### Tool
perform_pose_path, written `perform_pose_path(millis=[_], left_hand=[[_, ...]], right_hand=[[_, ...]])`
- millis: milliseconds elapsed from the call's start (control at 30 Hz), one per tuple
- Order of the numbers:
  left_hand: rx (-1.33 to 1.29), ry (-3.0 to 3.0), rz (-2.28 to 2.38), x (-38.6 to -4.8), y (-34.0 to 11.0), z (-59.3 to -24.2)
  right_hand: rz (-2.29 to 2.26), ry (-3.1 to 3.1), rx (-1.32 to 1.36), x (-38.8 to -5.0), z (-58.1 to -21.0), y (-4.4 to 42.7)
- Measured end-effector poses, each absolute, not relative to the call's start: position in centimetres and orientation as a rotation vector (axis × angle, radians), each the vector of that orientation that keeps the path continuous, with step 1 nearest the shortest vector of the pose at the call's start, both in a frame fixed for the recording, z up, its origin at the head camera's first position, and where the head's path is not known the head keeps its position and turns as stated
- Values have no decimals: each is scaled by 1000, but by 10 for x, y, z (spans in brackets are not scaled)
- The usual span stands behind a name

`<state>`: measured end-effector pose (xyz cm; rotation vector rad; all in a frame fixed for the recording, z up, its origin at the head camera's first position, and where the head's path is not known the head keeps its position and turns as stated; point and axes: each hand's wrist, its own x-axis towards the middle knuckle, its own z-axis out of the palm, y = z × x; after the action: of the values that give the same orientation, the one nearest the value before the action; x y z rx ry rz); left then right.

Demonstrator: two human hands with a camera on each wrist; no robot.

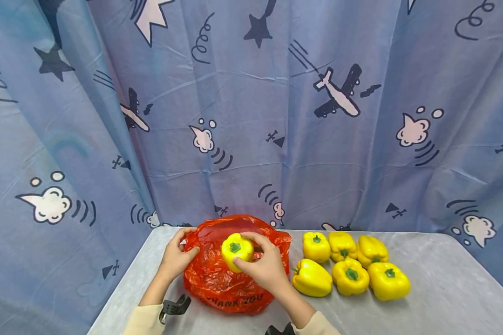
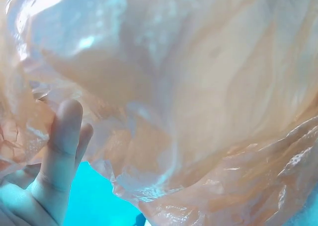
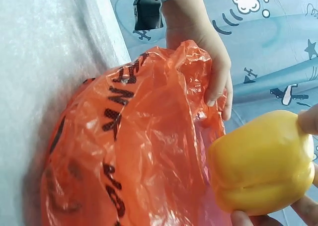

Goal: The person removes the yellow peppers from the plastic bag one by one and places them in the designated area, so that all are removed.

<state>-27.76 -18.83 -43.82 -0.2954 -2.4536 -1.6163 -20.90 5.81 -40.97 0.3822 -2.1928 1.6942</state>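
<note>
A yellow bell pepper (image 1: 237,251) with a green stem is gripped between the thumb and fingers of my right hand (image 1: 269,265). It is at the mouth of a red plastic bag (image 1: 234,291) printed with dark letters. My left hand (image 1: 177,257) holds the bag's rim on the left side, the mouth standing wide. In the right wrist view the held pepper (image 3: 263,164) is right beside the rim. Film from the bag (image 2: 208,87) fills most of the left wrist view, and part of the left hand (image 2: 52,171) shows through it. What lies inside the bag is hidden.
Right of the bag, several more yellow bell peppers (image 1: 350,276) stand in two rows on the pale tabletop (image 1: 448,288). A blue patterned curtain (image 1: 251,116) hangs behind the table. Dark straps (image 1: 176,305) are on the wrists.
</note>
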Motion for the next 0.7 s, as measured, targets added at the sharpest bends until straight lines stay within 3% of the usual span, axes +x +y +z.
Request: perform_pose_path(millis=[700], left_hand=[[-282, -2474, -1617, -276, -187, -435]], right_hand=[[1723, -2226, 327, -182, -404, 106]])
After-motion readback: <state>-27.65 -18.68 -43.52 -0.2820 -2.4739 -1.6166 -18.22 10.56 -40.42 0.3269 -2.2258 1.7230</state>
